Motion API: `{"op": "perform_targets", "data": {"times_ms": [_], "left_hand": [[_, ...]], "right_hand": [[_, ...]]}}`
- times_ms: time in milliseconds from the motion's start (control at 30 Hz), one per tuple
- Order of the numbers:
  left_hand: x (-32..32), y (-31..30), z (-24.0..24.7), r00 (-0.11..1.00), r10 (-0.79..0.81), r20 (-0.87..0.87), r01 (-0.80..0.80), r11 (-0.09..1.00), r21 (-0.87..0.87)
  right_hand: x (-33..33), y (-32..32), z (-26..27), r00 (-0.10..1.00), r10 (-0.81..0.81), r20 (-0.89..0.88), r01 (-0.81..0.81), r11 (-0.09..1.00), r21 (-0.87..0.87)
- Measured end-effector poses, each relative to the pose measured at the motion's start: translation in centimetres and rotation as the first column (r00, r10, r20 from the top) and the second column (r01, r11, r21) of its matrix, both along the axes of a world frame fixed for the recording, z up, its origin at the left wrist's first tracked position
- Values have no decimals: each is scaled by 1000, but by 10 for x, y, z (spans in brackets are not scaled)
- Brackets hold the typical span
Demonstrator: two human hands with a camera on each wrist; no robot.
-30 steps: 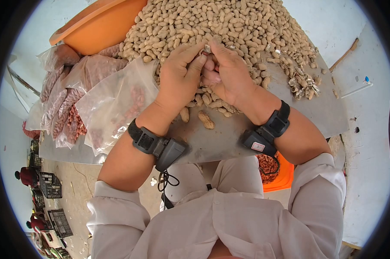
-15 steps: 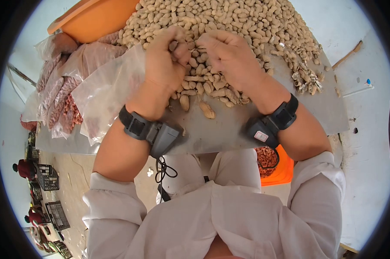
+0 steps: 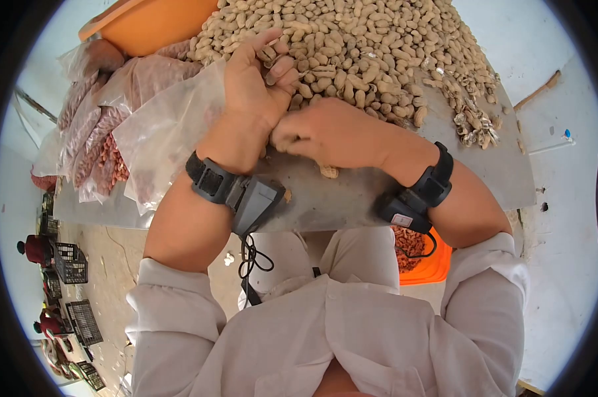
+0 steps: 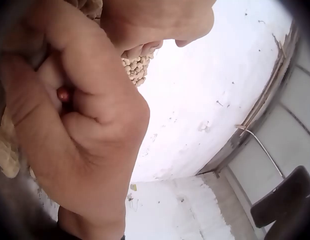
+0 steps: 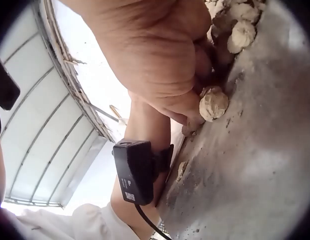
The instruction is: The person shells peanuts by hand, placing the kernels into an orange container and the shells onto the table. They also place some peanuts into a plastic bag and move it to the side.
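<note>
My left hand (image 3: 256, 89) is at the left front of the heap of unshelled peanuts (image 3: 365, 59). Its fingers are bent, with a brownish peanut-like shape in the gap between them; I cannot tell whether that is held. Low over the table, my right hand (image 3: 335, 132) lies across the front of the heap, fingertips beside my left wrist. In the left wrist view, a red peanut kernel (image 4: 64, 94) shows inside my right hand's curled fingers. A peanut in its shell (image 5: 213, 104) lies on the tabletop close beneath that hand, as the right wrist view shows.
Bags of shelled peanuts (image 3: 100, 142) and a clear plastic bag (image 3: 170, 129) lie left, below a large orange basin (image 3: 157, 30). Broken shells (image 3: 474, 122) are gathered right. Under the metal table (image 3: 325, 205), an orange container (image 3: 434, 264) holds reddish kernels. Black crates (image 3: 71, 263) stand farther left.
My hands, together over the heap at first, have come apart. The left has moved left and slightly away; the right has come down towards me and across to my left wrist.
</note>
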State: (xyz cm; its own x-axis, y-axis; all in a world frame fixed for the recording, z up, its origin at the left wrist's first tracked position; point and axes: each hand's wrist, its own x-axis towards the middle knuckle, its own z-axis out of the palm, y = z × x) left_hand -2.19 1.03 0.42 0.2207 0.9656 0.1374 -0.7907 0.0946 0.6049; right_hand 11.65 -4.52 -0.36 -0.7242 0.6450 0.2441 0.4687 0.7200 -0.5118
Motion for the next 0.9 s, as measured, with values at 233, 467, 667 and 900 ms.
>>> {"op": "perform_targets", "data": {"times_ms": [233,467,667,900], "left_hand": [[3,-3,1,983,22,-185,-3,995,104],[13,-19,-2,876,-21,-482,137,969,206],[13,-18,-4,731,223,-645,44,928,370],[12,-22,-3,688,223,-690,118,904,410]], "right_hand": [[21,17,9,559,-364,-745,-116,855,-505],[33,24,7,281,-427,-860,-398,763,-509],[34,24,11,360,-436,-824,-279,793,-542],[35,24,12,555,-386,-737,75,905,-418]]}}
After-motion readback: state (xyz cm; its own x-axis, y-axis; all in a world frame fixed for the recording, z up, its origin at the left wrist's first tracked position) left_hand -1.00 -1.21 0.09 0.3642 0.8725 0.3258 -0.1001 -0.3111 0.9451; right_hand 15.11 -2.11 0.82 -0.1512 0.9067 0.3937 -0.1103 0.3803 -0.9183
